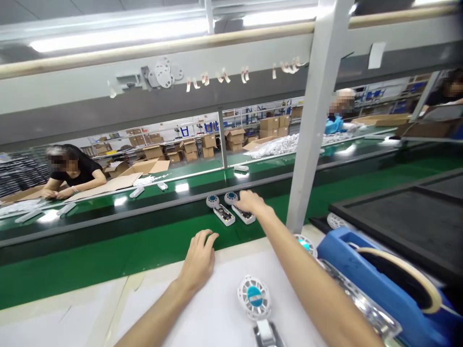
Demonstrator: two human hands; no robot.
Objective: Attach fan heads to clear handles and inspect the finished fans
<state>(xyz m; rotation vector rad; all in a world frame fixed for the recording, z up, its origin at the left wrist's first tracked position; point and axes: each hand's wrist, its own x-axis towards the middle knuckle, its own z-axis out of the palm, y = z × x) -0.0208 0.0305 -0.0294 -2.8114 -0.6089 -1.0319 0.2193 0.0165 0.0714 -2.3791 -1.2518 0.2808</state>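
Two small white devices with round fan heads lie side by side on the green belt [155,248], their bodies showing circuit boards. My right hand [251,202] reaches over the right device [244,215], fingers curled down at its upper part; the fingertips are hidden. Just left of it is the other device [224,215], untouched. My left hand [199,255] rests near the edge of the white table [217,299], fingers apart and holding nothing. Between my forearms, a larger white fan head with a blue centre [254,296] lies on the table.
On the right are a blue tape dispenser [376,284], black trays [408,226] and another fan part [306,244]. A grey post [313,120] rises beyond the table. Across the belts, a person [74,168] leans at the left; others work at the right.
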